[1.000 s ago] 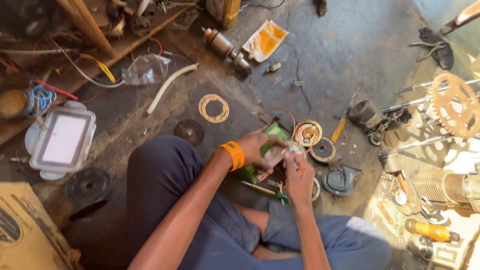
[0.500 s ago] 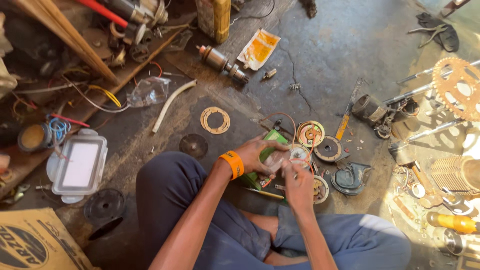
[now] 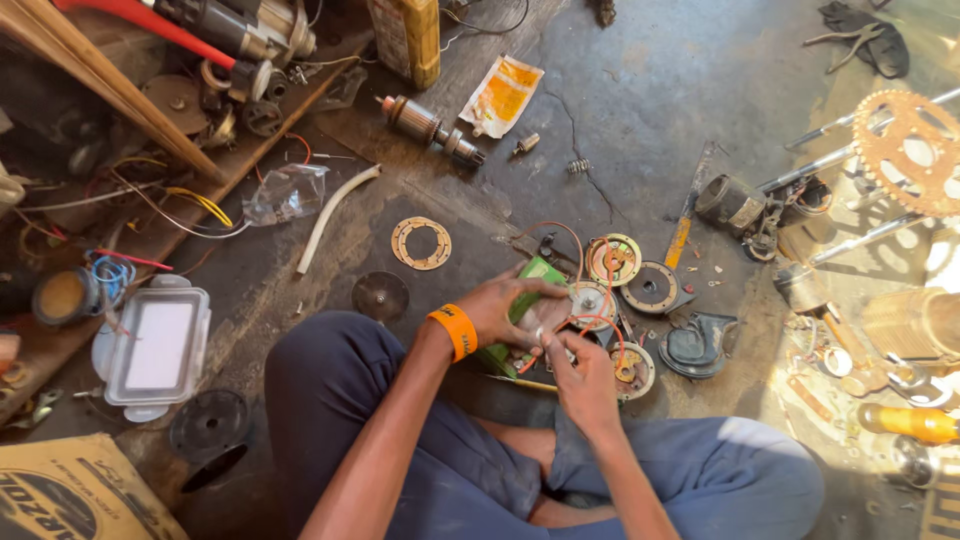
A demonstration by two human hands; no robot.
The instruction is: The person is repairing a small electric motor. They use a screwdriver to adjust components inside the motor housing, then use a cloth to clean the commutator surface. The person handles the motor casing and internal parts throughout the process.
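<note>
Green box (image 3: 533, 283) is what I've got in the left hand (image 3: 505, 305), same as half a second back, though the view has slid so the white tub (image 3: 152, 345) and black disc (image 3: 208, 424) sit further in from the left edge. Hands haven't really budged. Box sits on the floor just ahead of my knees, touching the round plate (image 3: 590, 303) with red wires. Left fingers are wrapped over the box, orange band (image 3: 454, 331) on that wrist, forearm coming in from lower left. Right hand (image 3: 583, 375) is fingertips-up, pinching something small against the box; can't tell what. Room's tight on the right: discs (image 3: 650, 288), a dark cover (image 3: 697, 345) and the sprocket (image 3: 908, 150). More bare floor to the left, by the brass ring (image 3: 421, 243).
</note>
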